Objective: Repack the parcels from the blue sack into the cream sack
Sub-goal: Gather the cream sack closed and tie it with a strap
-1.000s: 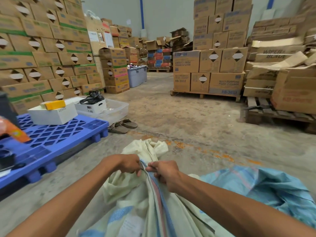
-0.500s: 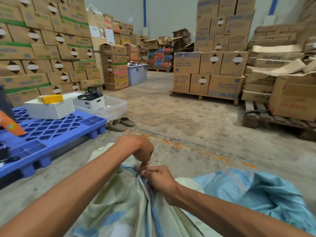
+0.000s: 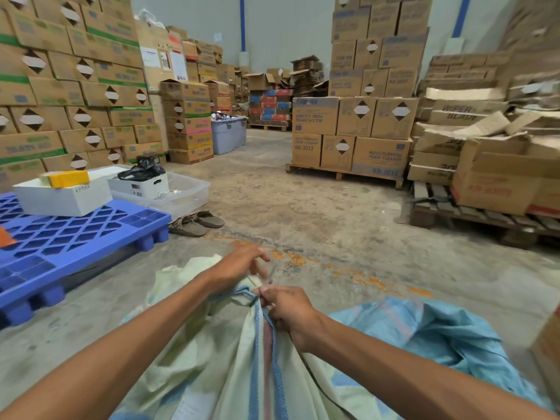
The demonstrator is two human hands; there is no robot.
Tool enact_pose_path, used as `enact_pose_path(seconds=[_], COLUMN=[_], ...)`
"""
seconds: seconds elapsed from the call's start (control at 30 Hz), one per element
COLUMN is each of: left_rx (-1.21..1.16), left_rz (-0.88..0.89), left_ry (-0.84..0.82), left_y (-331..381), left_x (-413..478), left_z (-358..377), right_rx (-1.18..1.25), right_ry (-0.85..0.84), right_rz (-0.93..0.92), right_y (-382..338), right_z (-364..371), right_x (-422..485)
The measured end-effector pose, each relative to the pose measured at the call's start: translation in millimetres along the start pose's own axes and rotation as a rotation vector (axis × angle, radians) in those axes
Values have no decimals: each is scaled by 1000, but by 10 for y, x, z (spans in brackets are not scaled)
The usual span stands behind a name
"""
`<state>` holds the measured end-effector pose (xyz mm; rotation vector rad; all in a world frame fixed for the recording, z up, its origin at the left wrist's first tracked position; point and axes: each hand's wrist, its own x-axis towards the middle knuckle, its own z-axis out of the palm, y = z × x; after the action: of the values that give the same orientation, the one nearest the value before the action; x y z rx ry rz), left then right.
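- On the concrete floor (image 3: 303, 207), bottom centre: cream sack (image 3: 212, 359), full and rounded, blue and red stripes running up to a bunched neck.
- Just beside it on the right: blue sack (image 3: 424, 334), slumped low and crumpled.
- Contents of both sacks hidden by the cloth.
- Right hand (image 3: 288, 310): clamped round the gathered neck of the cream sack, thumb and forefinger pinching the top of the bunch.
- Left hand (image 3: 242, 265): just above and left of the neck, near the right hand but not touching it, blurred, fingers partly spread; cannot tell whether holding anything.
- Between the two hands: thin pale strip (image 3: 271, 272), too blurred to name or to say which hand has it.
- Just beyond the hands: orange marks (image 3: 348, 274) in a line across the floor.
- To the left: blue pallet (image 3: 75, 237), bearing a white box (image 3: 63, 198) with a yellow block (image 3: 68, 178) on top.
- Beside the pallet's far corner: clear tub (image 3: 188, 192) holding a smaller white crate (image 3: 142, 186) topped by a black bag (image 3: 142, 171).
- On the floor in front of the tub: pair of sandals (image 3: 197, 222).
- Further back, well apart from the sacks: grey bin (image 3: 227, 134), cartons (image 3: 348, 134) stacked on a wooden pallet (image 3: 342, 174), more cartons walling both sides.
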<state>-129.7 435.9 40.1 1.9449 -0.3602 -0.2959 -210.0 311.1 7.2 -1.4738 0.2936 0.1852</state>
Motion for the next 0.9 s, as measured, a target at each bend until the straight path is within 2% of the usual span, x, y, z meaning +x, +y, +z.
enact_pose_path(seconds=[0.13, 0.23, 0.37, 0.43, 0.63, 0.77, 0.9], left_rx=[-8, 106, 257, 393, 554, 570, 556], left_rz=[32, 54, 94, 135, 239, 321, 424], left_ry=[-6, -127, -260, -240, -134, -23, -30], left_y=[-182, -123, -62, -56, 40, 127, 198], left_x=[26, 15, 21, 63, 162, 105, 106], left_z=[14, 28, 64, 66, 205, 349, 417], right_rx=[-66, -109, -171, -216, -297, -364, -349], right_ry=[3, 9, -77, -87, -115, -106, -170], right_rz=[24, 102, 197, 216, 239, 270, 359], right_y=[-140, -295, -445, -503, -610, -686, -755], right_z=[-168, -296, -489, -566, -699, -764, -883], right_x=[57, 76, 115, 147, 101, 60, 41])
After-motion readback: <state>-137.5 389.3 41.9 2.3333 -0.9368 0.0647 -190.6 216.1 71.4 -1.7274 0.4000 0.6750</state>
